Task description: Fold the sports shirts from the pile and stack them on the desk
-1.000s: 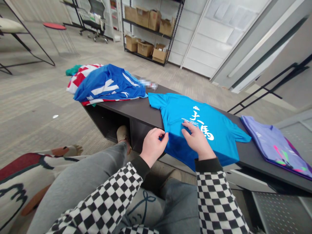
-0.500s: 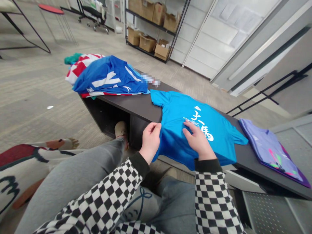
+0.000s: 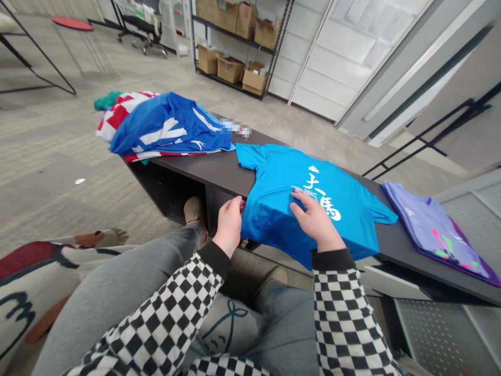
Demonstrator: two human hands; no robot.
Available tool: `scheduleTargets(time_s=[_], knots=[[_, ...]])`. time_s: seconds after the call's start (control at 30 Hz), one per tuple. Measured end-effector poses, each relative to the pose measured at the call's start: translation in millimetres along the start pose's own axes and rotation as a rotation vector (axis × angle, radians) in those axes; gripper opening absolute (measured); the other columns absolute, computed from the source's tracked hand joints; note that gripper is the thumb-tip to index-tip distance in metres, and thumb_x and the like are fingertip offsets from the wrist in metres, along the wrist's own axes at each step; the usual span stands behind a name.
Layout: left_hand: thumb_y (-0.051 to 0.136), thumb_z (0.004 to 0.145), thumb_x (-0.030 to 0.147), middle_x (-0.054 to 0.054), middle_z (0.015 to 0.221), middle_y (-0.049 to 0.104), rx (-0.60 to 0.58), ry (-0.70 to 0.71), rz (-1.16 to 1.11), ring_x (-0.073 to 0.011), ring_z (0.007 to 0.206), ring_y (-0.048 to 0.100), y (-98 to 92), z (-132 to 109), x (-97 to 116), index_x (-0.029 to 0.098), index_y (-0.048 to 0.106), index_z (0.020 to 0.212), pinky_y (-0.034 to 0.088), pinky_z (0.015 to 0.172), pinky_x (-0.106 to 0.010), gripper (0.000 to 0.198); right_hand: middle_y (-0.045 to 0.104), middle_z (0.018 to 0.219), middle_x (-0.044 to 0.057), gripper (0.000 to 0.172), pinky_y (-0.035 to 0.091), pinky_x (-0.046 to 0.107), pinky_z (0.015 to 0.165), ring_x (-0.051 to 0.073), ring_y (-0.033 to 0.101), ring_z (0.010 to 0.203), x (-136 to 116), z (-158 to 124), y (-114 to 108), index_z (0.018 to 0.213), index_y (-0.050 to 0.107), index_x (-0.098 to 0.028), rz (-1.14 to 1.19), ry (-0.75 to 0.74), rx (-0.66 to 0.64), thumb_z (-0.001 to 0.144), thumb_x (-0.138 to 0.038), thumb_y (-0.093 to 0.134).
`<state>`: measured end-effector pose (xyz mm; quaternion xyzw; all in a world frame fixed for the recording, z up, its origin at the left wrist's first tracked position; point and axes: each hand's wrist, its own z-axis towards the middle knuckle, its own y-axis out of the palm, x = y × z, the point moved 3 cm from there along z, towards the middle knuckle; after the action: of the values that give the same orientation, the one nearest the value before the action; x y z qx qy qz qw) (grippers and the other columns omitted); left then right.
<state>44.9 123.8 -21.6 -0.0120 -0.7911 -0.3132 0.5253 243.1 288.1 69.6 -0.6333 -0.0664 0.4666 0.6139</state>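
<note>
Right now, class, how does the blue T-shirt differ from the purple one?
The blue T-shirt has white lettering; the purple T-shirt has a pink and green print. The right hand rests on the blue T-shirt, while no hand touches the purple T-shirt. Both lie on the dark table.

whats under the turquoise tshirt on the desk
The turquoise T-shirt lies on a dark tabletop, which shows around its sleeve and collar side; whatever is directly beneath the cloth is covered and cannot be seen.
</note>
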Motion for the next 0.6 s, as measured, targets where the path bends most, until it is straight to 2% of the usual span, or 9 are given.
scheduleTargets(time_s=[0.07, 0.23, 0.33, 0.43, 0.5, 0.53, 0.6], knots=[[0.084, 0.084, 0.058, -0.003, 0.076, 0.074, -0.067, -0.085, 0.020, -0.0200, 0.076, 0.067, 1.1, 1.2, -0.8, 0.020, 0.073, 0.078, 0.054, 0.073, -0.032, 0.040, 0.065, 0.170, 0.007, 0.049, 0.037, 0.062, 0.140, 0.035, 0.056, 0.161, 0.3, 0.4, 0.4, 0.149, 0.079, -0.027, -0.004, -0.003, 0.003, 0.106, -0.045, 0.063], [0.101, 0.072, 0.059, -0.006, 0.085, 0.082, -0.186, -0.132, -0.010, -0.0257, 0.091, 0.077, 5.8, -1.6, 13.3, 0.018, 0.077, 0.084, 0.061, 0.089, -0.036, 0.049, 0.065, 0.169, 0.008, 0.048, 0.035, 0.061, 0.141, 0.035, 0.056, 0.162, 1.3, 2.4, 1.9, 0.149, 0.079, -0.025, -0.011, -0.015, -0.005, 0.107, -0.041, 0.063], [0.101, 0.075, 0.059, -0.006, 0.086, 0.083, -0.254, -0.300, -0.109, -0.0285, 0.095, 0.082, 14.4, -9.0, 21.3, 0.020, 0.076, 0.087, 0.065, 0.094, -0.039, 0.048, 0.063, 0.171, 0.007, 0.047, 0.032, 0.063, 0.143, 0.034, 0.055, 0.163, 2.3, 3.2, 3.4, 0.150, 0.078, -0.027, -0.015, -0.020, -0.010, 0.108, -0.040, 0.063], [0.096, 0.082, 0.055, -0.009, 0.097, 0.087, -0.360, -0.458, -0.179, -0.0323, 0.103, 0.085, 24.3, -16.2, 28.4, 0.021, 0.080, 0.100, 0.067, 0.100, -0.045, 0.042, 0.063, 0.171, 0.007, 0.045, 0.028, 0.066, 0.143, 0.034, 0.054, 0.164, 2.6, 3.5, 4.6, 0.150, 0.078, -0.028, -0.021, -0.028, -0.006, 0.109, -0.040, 0.063], [0.094, 0.083, 0.044, -0.007, 0.093, 0.087, -0.367, -0.479, -0.181, -0.0286, 0.092, 0.084, 25.8, -15.8, 35.1, 0.022, 0.079, 0.100, 0.068, 0.092, -0.042, 0.031, 0.064, 0.170, 0.007, 0.044, 0.029, 0.065, 0.143, 0.034, 0.054, 0.164, 2.0, 3.5, 4.6, 0.149, 0.078, -0.029, -0.022, -0.034, 0.000, 0.109, -0.039, 0.064], [0.092, 0.082, 0.037, -0.004, 0.083, 0.083, -0.345, -0.475, -0.171, -0.0240, 0.078, 0.081, 24.5, -13.9, 39.0, 0.022, 0.077, 0.094, 0.067, 0.081, -0.037, 0.025, 0.064, 0.170, 0.007, 0.043, 0.030, 0.063, 0.143, 0.034, 0.054, 0.164, 1.4, 3.5, 4.4, 0.149, 0.078, -0.029, -0.022, -0.036, 0.002, 0.109, -0.038, 0.064], [0.088, 0.081, 0.029, 0.004, 0.061, 0.066, -0.303, -0.458, -0.148, -0.0127, 0.050, 0.060, 19.3, -8.7, 47.2, 0.023, 0.063, 0.075, 0.053, 0.055, -0.026, 0.026, 0.064, 0.170, 0.008, 0.042, 0.030, 0.062, 0.143, 0.034, 0.054, 0.164, 0.4, 3.3, 3.7, 0.148, 0.078, -0.029, -0.020, -0.032, -0.002, 0.109, -0.037, 0.064]])
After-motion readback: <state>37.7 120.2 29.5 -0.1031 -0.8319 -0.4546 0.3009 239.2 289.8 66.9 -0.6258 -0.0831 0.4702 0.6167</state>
